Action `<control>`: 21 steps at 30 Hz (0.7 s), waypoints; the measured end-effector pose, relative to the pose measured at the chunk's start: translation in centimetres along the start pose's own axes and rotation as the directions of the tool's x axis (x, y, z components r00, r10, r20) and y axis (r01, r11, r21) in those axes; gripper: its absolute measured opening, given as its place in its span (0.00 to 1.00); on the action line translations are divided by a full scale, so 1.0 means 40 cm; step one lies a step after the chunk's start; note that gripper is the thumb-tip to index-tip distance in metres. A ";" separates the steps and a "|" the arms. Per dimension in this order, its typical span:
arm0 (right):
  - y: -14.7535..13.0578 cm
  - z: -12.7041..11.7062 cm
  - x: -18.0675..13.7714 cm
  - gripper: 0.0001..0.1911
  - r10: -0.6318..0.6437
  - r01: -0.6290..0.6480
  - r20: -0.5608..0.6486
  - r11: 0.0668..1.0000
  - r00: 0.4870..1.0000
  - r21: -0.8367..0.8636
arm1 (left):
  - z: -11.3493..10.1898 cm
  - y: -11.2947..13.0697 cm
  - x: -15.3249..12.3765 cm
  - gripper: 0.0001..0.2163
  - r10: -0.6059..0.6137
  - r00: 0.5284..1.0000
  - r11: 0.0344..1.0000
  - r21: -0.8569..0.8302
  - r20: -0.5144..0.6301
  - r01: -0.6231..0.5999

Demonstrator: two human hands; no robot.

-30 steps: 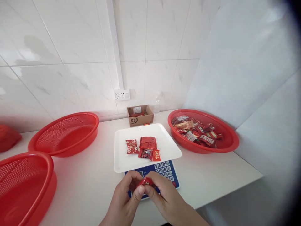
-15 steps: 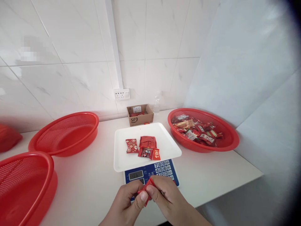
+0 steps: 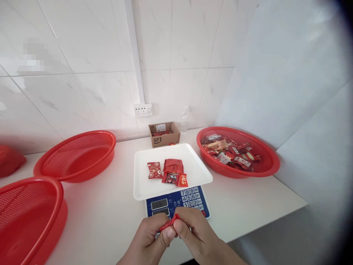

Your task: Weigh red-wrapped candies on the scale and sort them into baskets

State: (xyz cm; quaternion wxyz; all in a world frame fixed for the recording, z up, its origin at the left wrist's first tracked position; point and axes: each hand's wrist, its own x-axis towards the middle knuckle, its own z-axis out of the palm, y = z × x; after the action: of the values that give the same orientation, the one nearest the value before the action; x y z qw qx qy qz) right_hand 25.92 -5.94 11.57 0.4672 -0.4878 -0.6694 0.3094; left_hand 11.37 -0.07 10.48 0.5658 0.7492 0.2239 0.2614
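Observation:
Between the fingertips of both hands is a small red packet [image 3: 168, 223], mostly covered by my fingers. My left hand [image 3: 153, 233] pinches its left side, and my right hand [image 3: 193, 230] pinches the right end. Just beyond them stands a blue digital scale [image 3: 176, 201] with number keys and display windows. On its white tray [image 3: 143, 158] lie a patterned red packet [image 3: 154, 170], a larger red packet [image 3: 173, 166], a dark-and-red packet [image 3: 170, 179] and an orange-red packet [image 3: 183, 180].
A red basket [image 3: 237, 134] with many wrapped snacks stands at right. Two red baskets [image 3: 74, 142] are at left, near a red bundle [image 3: 11, 160]. Behind the tray are a cardboard box [image 3: 164, 140] and a clear bottle [image 3: 184, 120]. A wall socket [image 3: 143, 110] is above.
My fingers have shifted slightly on the red packet, and less of it shows below my thumbs. The packets on the tray lie as before.

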 end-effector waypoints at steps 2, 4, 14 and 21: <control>-0.001 -0.002 0.001 0.20 0.018 -0.018 0.009 1.000 1.000 0.010 | 0.003 0.007 -0.001 0.20 -0.031 0.999 1.000 0.000 -0.020 0.031; -0.001 -0.003 0.002 0.20 0.029 -0.029 0.009 1.000 1.000 0.005 | 0.004 0.013 -0.001 0.20 -0.052 0.998 0.999 -0.005 -0.023 0.051; 0.000 -0.001 0.003 0.19 -0.002 0.002 -0.009 0.995 1.000 -0.098 | -0.001 -0.009 0.000 0.19 -0.004 1.000 1.000 0.022 0.012 0.004; 0.002 0.004 0.006 0.19 -0.029 0.027 -0.026 0.994 0.999 -0.103 | 0.004 -0.014 -0.006 0.19 -0.051 0.998 0.997 0.056 -0.027 0.053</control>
State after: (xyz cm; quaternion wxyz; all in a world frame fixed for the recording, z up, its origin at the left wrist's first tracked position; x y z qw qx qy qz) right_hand 25.77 -5.68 11.53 0.4549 -0.5059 -0.6847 0.2614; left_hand 11.25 -0.19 9.89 0.5481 0.7556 0.2578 0.2496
